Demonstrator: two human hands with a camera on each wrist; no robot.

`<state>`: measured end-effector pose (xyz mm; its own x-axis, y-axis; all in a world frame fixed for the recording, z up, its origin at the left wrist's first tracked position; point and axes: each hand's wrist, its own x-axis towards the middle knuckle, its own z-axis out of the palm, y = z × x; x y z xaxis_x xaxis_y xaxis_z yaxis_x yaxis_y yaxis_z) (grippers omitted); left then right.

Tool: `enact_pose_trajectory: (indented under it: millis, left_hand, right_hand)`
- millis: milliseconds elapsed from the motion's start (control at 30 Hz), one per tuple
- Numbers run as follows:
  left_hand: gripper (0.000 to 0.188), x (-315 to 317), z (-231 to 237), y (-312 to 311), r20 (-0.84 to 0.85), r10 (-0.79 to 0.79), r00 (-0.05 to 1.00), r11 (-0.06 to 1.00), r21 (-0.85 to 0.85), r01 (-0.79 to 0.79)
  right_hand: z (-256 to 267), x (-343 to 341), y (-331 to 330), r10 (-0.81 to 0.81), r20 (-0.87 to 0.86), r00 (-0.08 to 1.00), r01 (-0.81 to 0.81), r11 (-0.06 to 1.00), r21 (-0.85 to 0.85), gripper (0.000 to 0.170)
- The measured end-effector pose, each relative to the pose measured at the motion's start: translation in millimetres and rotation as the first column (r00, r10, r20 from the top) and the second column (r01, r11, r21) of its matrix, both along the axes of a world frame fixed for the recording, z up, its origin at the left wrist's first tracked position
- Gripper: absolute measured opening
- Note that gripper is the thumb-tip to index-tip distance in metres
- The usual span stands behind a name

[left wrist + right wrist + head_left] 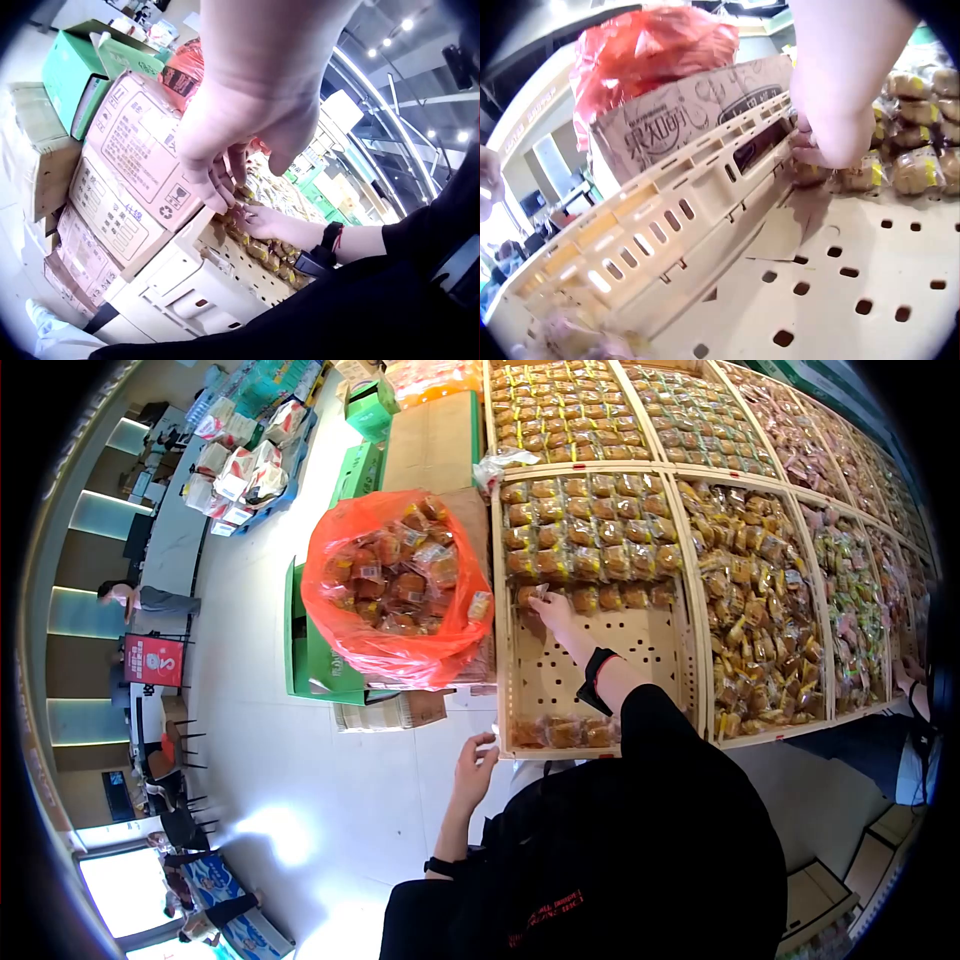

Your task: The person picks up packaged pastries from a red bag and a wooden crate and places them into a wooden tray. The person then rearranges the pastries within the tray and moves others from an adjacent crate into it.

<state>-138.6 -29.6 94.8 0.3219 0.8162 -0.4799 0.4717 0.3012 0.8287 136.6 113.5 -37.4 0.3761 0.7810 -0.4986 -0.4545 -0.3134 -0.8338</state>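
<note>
My right hand (552,612) reaches into a pale plastic crate (505,690) and pinches a wrapped bun (526,596) at the left end of a row. In the right wrist view, the right hand (829,142) has its fingertips down on the bun's wrapper, beside the crate's slotted wall. More wrapped buns (590,530) with yellow labels fill the back of this crate. Several others (575,733) lie along its front edge. My left hand (472,768) hangs at the crate's front left corner, fingers loosely bent, holding nothing; the left hand (247,112) looms large in the left wrist view.
Left of the crate, a red plastic bag (320,575) full of wrapped buns sits on cardboard boxes (139,150). A green box (315,650) stands beside it. Neighbouring crates hold other wrapped snacks (760,610). Another person's arm (915,695) shows at the far right.
</note>
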Motion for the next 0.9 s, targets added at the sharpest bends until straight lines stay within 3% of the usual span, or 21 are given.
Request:
enact_pose_trajectory:
  millis: [33, 67, 100, 200, 300, 500, 567, 600, 667, 767, 833, 867, 900]
  left_hand:
    - [0.028, -3.2, 1.3, 0.6, -0.004, 0.007, 1.0, 1.0, 0.004, -0.007]
    - [0.028, -6.1, 2.4, 1.7, -0.013, 0.005, 1.0, 1.0, 0.007, -0.005]
    - [0.028, -8.6, 2.9, 3.1, -0.021, 0.003, 1.0, 1.0, 0.008, -0.003]
    - [0.029, -10.7, 3.8, 9.3, -0.012, 0.009, 1.0, 1.0, 0.021, -0.009]
    - [0.029, -6.6, 3.8, 10.2, -0.013, 0.003, 1.0, 1.0, 0.026, -0.003]
    - [0.03, 1.5, 0.7, 5.9, -0.026, -0.049, 0.998, 0.999, 0.007, 0.05]
    - [0.03, 1.4, 0.6, 3.3, -0.022, -0.061, 0.998, 0.998, 0.0, 0.061]
    - [0.03, 0.8, 0.2, 2.6, -0.015, -0.064, 0.998, 0.998, -0.001, 0.064]
    - [0.03, 1.1, -2.1, 0.9, -0.003, -0.068, 0.998, 0.998, -0.011, 0.068]
    - [0.028, 1.4, -7.7, -2.4, -0.06, -0.1, 0.993, 0.992, 0.066, 0.104]
    - [0.027, 4.6, -9.2, -3.3, -0.045, -0.11, 0.993, 0.992, 0.064, 0.113]
    - [0.026, 11.3, -2.4, -2.8, -0.035, -0.122, 0.992, 0.991, 0.047, 0.124]
    - [0.026, 13.9, -9.3, -4.8, 0.036, -0.095, 0.995, 0.994, 0.052, 0.093]
  right_hand:
    - [-5.4, -2.9, 6.7, 0.061, 0.261, 0.963, -0.05, 0.998, -0.05, 0.02]
    - [-10.1, -4.3, 8.4, 0.022, 0.416, 0.909, -0.009, 0.999, -0.033, 0.03]
    - [-16.2, -1.9, 12.9, 0.074, 0.647, 0.759, -0.017, 0.995, -0.094, 0.036]
    - [-13.6, 6.0, 14.2, 0.13, 0.653, 0.746, -0.02, 0.985, -0.174, 0.042]
    - [-16.9, 12.6, 13.1, 0.239, 0.712, 0.66, -0.065, 0.962, -0.264, 0.044]
    - [-40.9, 14.3, 16.3, 0.313, 0.698, 0.644, -0.093, 0.938, -0.334, 0.043]
    - [-56.3, 13.3, 15.0, 0.238, 0.555, 0.797, -0.144, 0.968, -0.208, 0.035]
    - [-51.2, 13.1, 12.0, 0.239, 0.555, 0.797, -0.144, 0.967, -0.21, 0.035]
    - [-41.4, 13.9, 2.4, 0.16, 0.219, 0.962, -0.16, 0.987, -0.019, 0.022]
    - [6.0, 26.7, -21.2, 0.236, 0.101, 0.966, -0.24, 0.971, 0.027, 0.017]
    - [18.5, 40.8, -48.6, 0.182, -0.022, 0.983, -0.177, 0.973, 0.145, 0.013]
    - [30.4, 50.1, -64.9, 0.138, -0.063, 0.988, -0.135, 0.989, 0.055, 0.013]
    - [40.7, 62.2, -85.6, 0.147, 0.002, 0.989, -0.147, 0.988, 0.046, 0.016]
